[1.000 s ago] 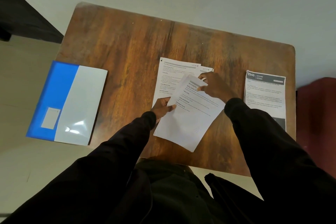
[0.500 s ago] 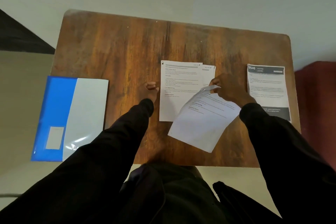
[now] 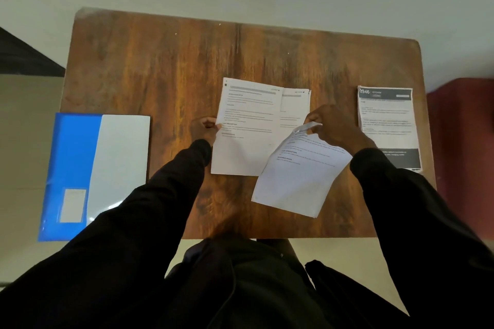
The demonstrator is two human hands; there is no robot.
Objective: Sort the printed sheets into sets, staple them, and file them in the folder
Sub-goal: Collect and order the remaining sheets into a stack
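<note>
A stack of white printed sheets (image 3: 248,125) lies in the middle of the wooden table (image 3: 165,67). My left hand (image 3: 204,129) pinches the left edge of the top sheet, which lifts slightly. My right hand (image 3: 330,127) grips the top corner of a separate tilted sheet (image 3: 299,176), held just right of the stack. Another printed set with a dark header (image 3: 387,125) lies flat at the table's right edge. A blue and white folder (image 3: 96,171) rests closed at the left, hanging over the table edge. No stapler is in view.
A dark red seat (image 3: 465,147) stands to the right of the table. A dark object (image 3: 24,53) sits at the far left. Pale floor surrounds the table.
My right hand carried the tilted sheet off the stack toward the right. My left hand let go of it, drew left, then took hold of the left edge of the stack's top sheet.
</note>
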